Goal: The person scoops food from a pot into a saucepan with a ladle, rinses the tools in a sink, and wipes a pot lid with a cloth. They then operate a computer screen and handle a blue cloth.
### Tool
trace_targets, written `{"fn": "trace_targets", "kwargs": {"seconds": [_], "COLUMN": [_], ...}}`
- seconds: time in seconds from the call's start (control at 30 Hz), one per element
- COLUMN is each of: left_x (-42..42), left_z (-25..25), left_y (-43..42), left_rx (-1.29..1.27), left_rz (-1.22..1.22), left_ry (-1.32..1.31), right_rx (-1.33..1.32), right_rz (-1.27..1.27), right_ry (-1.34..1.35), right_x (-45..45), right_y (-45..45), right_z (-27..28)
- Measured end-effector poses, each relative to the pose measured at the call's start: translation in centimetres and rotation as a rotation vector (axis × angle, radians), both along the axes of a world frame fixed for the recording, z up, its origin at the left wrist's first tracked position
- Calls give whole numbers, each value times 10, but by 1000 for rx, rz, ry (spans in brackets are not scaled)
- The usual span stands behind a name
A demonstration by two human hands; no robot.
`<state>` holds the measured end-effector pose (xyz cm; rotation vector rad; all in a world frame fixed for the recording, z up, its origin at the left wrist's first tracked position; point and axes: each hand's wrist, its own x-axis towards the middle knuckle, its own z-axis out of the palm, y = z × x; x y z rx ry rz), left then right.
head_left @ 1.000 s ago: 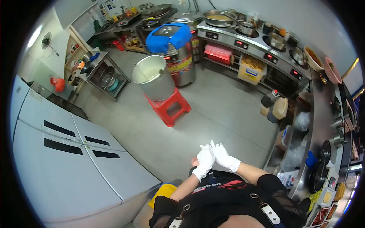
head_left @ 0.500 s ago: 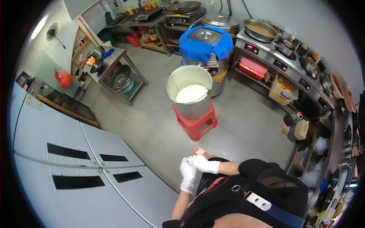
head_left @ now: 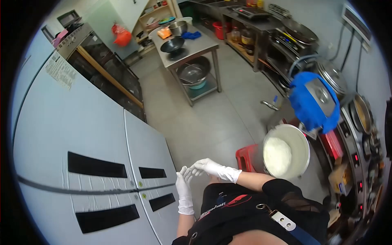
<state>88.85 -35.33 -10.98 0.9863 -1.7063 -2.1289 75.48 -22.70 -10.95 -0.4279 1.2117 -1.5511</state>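
Both hands wear white gloves and meet in front of my body. My left hand (head_left: 185,190) points upward with its fingers stretched out. My right hand (head_left: 209,167) reaches across from the right, fingers extended, its tips close to or touching the left fingers. I see nothing held in either hand. To the right of them a large metal bucket (head_left: 301,148) stands on a red plastic stool (head_left: 246,158). Inside the bucket lies a white mass (head_left: 277,156); what it is made of is unclear.
Pale refrigerator doors (head_left: 85,114) line the left side. Ahead stands a steel table (head_left: 200,45) with a black pan (head_left: 172,45) and bowls. Beyond the bucket is a steel vessel draped with a blue cloth (head_left: 304,98). A stove counter (head_left: 350,143) runs along the right.
My view has turned left, so the bucket and stool now appear further right. My gloved hands, bunched together before, have loosened and their fingers are straighter.
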Motion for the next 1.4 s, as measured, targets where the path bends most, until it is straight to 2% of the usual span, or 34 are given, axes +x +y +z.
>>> {"fn": "trace_targets", "kwargs": {"seconds": [0.07,0.13,0.2,0.27,0.4,0.47,0.53,0.6,0.63,0.7,0.73,0.77,0.87,0.93,1.0,1.03,1.07,1.13,1.17,1.2,1.3,1.33,1.4], "left_x": [-41,-87,-135,-190,-290,-337,-385,-427,-449,-496,-513,-528,-577,-608,-634,-648,-662,-699,-719,-742,-816,-844,-895], "left_z": [-1,-1,6,21,26,22,7,-16,-11,3,6,9,23,33,26,20,13,2,-3,-7,2,9,19], "left_y": [-40,-79,-114,-152,-231,-270,-312,-358,-378,-421,-447,-472,-540,-581,-625,-648,-671,-715,-738,-760,-825,-846,-891], "left_rx": [131,-18,-197,-163,-23,44,21,34,-77,-33,-35,-28,-40,-58,8,22,36,36,36,37,7,9,-31], "left_rz": [43,-39,-111,-145,-234,-277,-262,-224,-204,-109,-61,-25,34,93,132,120,105,64,36,18,-93,-111,-187], "left_ry": [99,52,-69,-82,-159,-209,-165,-124,-125,-184,-223,-240,-173,-231,-218,-249,-283,-332,-378,-381,-400,-414,-369], "right_rx": [53,99,258,283,324,240,98,133,240,174,275,304,481,581,785,767,776,906,1090,1059,1397,1357,1425], "right_rz": [-23,-74,-92,-174,-442,-627,-814,-869,-932,-1057,-992,-1029,-1049,-1038,-939,-890,-898,-745,-677,-598,-405,-386,-281], "right_ry": [37,80,98,63,240,219,227,375,371,453,559,439,596,648,968,803,795,1141,1226,1210,1267,1287,1137], "right_x": [-45,-92,-150,-218,-362,-437,-515,-600,-639,-735,-785,-814,-920,-981,-1025,-1042,-1056,-1098,-1110,-1121,-1134,-1133,-1135], "right_y": [-40,-78,-105,-127,-150,-161,-175,-187,-199,-227,-236,-257,-316,-351,-390,-406,-421,-444,-455,-459,-484,-492,-513], "right_z": [-11,-20,-23,-30,-2,1,6,2,8,-11,-23,-4,3,6,18,28,29,10,-6,-16,-28,-19,-7]}}
